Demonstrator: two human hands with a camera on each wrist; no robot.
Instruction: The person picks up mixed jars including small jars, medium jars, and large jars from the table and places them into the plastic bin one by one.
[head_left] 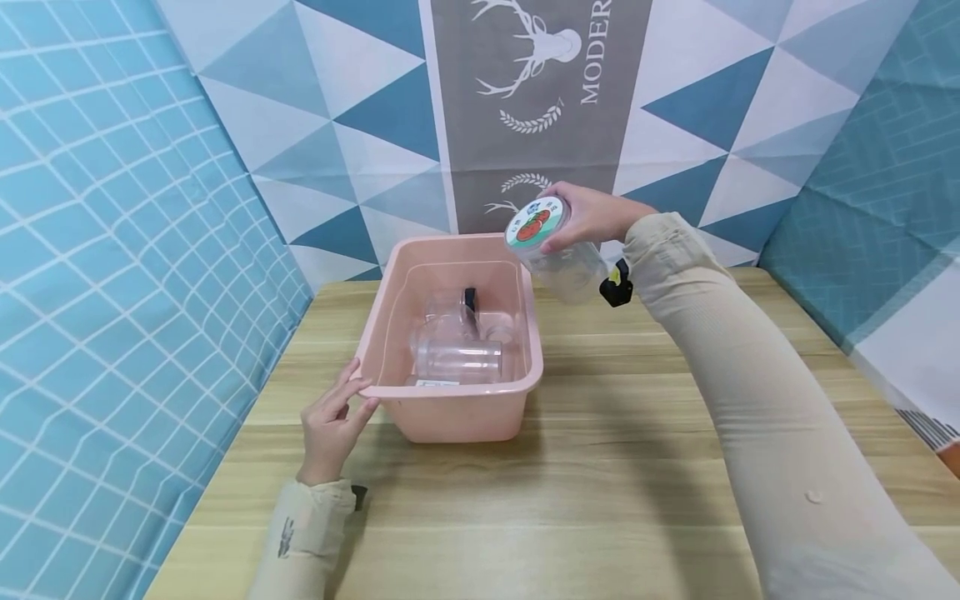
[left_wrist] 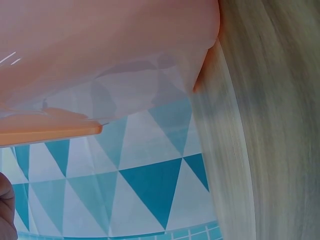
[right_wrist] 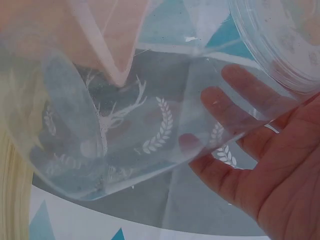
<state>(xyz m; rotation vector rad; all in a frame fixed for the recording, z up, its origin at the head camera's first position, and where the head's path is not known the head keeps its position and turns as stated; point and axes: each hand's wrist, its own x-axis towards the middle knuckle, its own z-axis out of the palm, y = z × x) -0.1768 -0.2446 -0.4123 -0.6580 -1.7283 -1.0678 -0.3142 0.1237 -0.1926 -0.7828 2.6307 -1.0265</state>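
My right hand [head_left: 588, 217] grips a clear plastic jar [head_left: 572, 271] near its lid, above the table just right of the pink basin [head_left: 457, 414]. The jar is tilted, and its round lid [head_left: 534, 225] carries a red fruit print with a green band. Through the clear wall in the right wrist view, the fingers [right_wrist: 220, 105] show curled round the jar [right_wrist: 135, 145]. At the basin's near left corner my left hand [head_left: 333, 425] holds the rim between fingers and thumb. Inside the basin lie several clear plastic containers, one a cylinder [head_left: 461, 360] on its side.
The basin stands on a wood-grain table [head_left: 600, 500]. Behind it hangs a patterned cloth [head_left: 360, 167] with triangles and a deer print. Blue tiled sheeting [head_left: 112, 250] closes off the left side, and a teal panel [head_left: 847, 192] the right.
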